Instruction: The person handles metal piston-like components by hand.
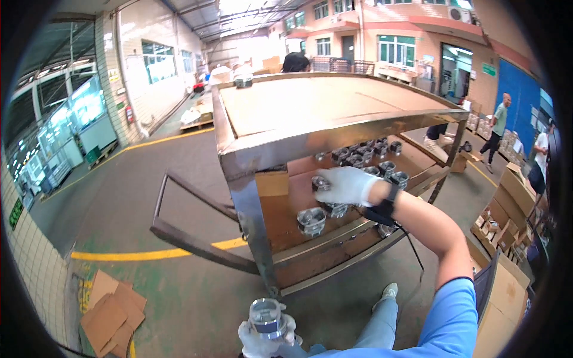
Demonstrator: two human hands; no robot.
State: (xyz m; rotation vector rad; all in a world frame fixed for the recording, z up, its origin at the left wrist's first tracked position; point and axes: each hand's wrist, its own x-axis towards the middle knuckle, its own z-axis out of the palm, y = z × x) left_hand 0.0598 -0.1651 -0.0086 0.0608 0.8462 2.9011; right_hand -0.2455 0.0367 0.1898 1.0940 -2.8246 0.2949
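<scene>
In a white glove, my left hand [253, 342] is closed around a silver piston [266, 317] with a dark band, low at the front. My right hand [349, 184], also gloved, reaches across to the cart's middle shelf [280, 218]. Its fingers are wrapped round the side of another piston [319, 184], partly hidden by the glove. Just nearer and to the left, a single piston [311, 221] stands on the shelf. Several more pistons [365, 152] are grouped behind and right of my right hand.
The metal cart [334, 134] has a cardboard-covered top [310, 98] above the shelf and a handle [191, 238] at left. A small carton [273, 183] sits inside. Flat cardboard [113, 313] lies on the floor. Open boxes [507, 232] stand right. People walk at far right.
</scene>
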